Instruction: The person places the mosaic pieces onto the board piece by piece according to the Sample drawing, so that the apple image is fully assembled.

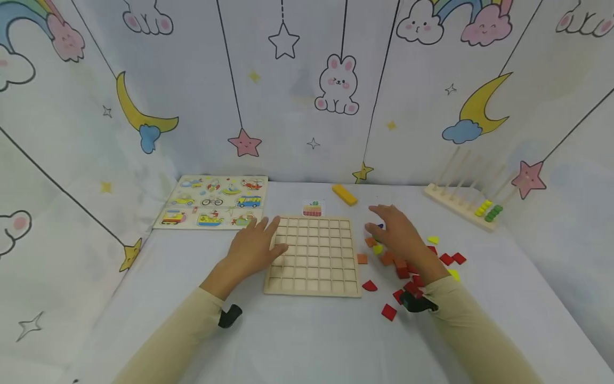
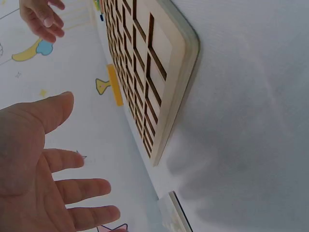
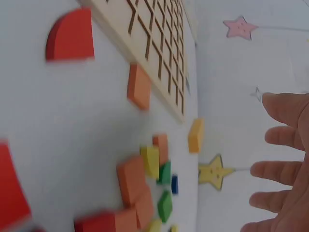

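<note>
Left hand (image 1: 251, 249): fingers spread, loosely straight, holding nothing. It hangs over the left edge of the wooden grid board (image 1: 314, 250), thumb pointing in across the squares; left wrist view shows a gap between palm and board. Right hand (image 1: 399, 233): fingers apart and a bit bent, grasping nothing, in the air past the board's right edge, above the loose blocks (image 1: 387, 258). In the right wrist view the fingertips are apart from every block.

Grid board lies flat mid-table, raised strips forming small square compartments; those in sight show bare wood floors, a few at the left hidden by the left hand. Orange block (image 1: 362, 259) sits right by the board's right edge, touching or not, can't tell. Red rounded block (image 1: 369, 286) near the board's near right corner, red square block (image 1: 389, 312) closer to the table's near edge. Rest of the pile, red, orange and yellow, spreads under and around the right forearm, partly covered; right wrist view adds a green block (image 3: 165, 206) and a blue block (image 3: 175, 184).

Picture card (image 1: 313, 209) just beyond the board's far edge. Long yellow block (image 1: 345, 194) near the table's far edge. Picture puzzle (image 1: 211, 202) at the far left corner of the table (image 1: 297, 341); peg rack (image 1: 460, 207) at the far right, yellow beads (image 1: 483, 208) and green beads (image 1: 493, 213) on its pegs.
</note>
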The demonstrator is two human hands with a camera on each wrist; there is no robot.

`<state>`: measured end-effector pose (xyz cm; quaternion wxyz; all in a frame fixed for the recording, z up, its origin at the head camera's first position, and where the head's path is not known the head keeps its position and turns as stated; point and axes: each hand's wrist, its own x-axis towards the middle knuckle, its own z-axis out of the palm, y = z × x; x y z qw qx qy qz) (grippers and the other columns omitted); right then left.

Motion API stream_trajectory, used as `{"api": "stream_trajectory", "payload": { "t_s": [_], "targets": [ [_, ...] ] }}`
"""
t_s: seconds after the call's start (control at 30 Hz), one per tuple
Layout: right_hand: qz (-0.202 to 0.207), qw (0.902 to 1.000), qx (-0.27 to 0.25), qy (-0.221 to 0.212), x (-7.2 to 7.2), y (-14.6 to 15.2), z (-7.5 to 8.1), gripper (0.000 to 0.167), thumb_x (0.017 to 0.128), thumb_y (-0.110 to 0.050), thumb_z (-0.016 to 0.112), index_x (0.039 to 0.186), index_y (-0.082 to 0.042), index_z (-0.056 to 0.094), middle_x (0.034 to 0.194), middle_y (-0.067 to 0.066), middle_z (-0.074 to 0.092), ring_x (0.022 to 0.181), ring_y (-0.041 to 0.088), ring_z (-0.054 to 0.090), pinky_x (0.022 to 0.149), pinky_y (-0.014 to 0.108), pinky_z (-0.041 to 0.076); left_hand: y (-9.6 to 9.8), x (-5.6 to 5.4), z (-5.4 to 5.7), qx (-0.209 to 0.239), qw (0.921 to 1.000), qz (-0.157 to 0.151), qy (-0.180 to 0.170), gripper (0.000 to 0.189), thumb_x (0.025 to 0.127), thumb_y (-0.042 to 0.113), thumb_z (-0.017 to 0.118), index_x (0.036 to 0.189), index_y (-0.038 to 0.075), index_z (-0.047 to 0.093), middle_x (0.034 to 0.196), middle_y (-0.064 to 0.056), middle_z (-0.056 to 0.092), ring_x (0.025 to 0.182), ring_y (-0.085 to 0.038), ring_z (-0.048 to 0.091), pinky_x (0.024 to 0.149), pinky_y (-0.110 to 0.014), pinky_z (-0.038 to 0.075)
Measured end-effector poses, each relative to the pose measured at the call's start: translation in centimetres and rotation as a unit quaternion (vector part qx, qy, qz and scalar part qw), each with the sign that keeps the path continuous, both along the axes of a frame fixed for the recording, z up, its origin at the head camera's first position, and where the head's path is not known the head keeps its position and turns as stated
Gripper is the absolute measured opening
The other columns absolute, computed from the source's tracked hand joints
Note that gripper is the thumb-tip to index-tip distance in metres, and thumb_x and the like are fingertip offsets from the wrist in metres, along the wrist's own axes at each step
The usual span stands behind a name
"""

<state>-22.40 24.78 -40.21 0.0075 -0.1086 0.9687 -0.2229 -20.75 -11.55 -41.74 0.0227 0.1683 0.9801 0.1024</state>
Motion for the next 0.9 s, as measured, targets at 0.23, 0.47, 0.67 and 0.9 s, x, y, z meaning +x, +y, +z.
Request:
{"api": "stream_trajectory", "payload": {
  "t_s": [0.23, 0.47, 0.67, 0.9],
  "targets": [
    [-0.018, 0.9990, -0.035, -0.023, -0.1, 3.8, 1.8, 0.061, 0.105, -0.034, 0.057, 0.155, -0.004, 0.040, 0.157, 0.026, 0.040, 0.143, 0.048, 0.037, 0.114, 0.068, 0.031, -2.6, 1.7, -0.3, -0.003, 0.9985, -0.016, -0.052, 0.078, 0.096, 0.053, 0.065, 0.157, 0.010, 0.041, 0.160, -0.023, 0.038, 0.148, -0.050, 0.029, 0.114, -0.066, 0.034],
    [-0.034, 0.9987, 0.025, -0.029, -2.8, 5.7, 0.1, 0.049, 0.103, -0.022, 0.061, 0.147, -0.001, 0.051, 0.136, 0.029, 0.058, 0.122, 0.046, 0.056, 0.102, 0.064, 0.047, -4.2, 2.6, -1.2, 0.000, 0.9954, -0.044, -0.085, 0.084, 0.091, 0.052, 0.072, 0.156, 0.008, 0.042, 0.162, -0.018, 0.036, 0.151, -0.048, 0.023, 0.115, -0.068, 0.030],
    [0.004, 0.9949, 0.087, -0.050, -5.4, 4.3, -1.9, 0.036, 0.101, -0.014, 0.064, 0.134, -0.002, 0.064, 0.119, 0.021, 0.066, 0.108, 0.036, 0.062, 0.096, 0.055, 0.053, -4.3, 3.1, -1.7, 0.017, 0.9903, -0.075, -0.115, 0.090, 0.087, 0.055, 0.075, 0.155, 0.007, 0.042, 0.164, -0.015, 0.033, 0.153, -0.047, 0.019, 0.116, -0.070, 0.025],
    [-0.002, 0.9883, 0.112, -0.104, -6.5, 3.7, -3.0, 0.030, 0.101, -0.018, 0.064, 0.127, -0.004, 0.070, 0.117, 0.015, 0.068, 0.104, 0.031, 0.061, 0.100, 0.054, 0.052, -3.6, 3.4, -2.1, 0.021, 0.9896, -0.083, -0.115, 0.092, 0.087, 0.059, 0.073, 0.156, 0.008, 0.040, 0.164, -0.013, 0.034, 0.153, -0.045, 0.020, 0.117, -0.068, 0.025]
  ]
}}
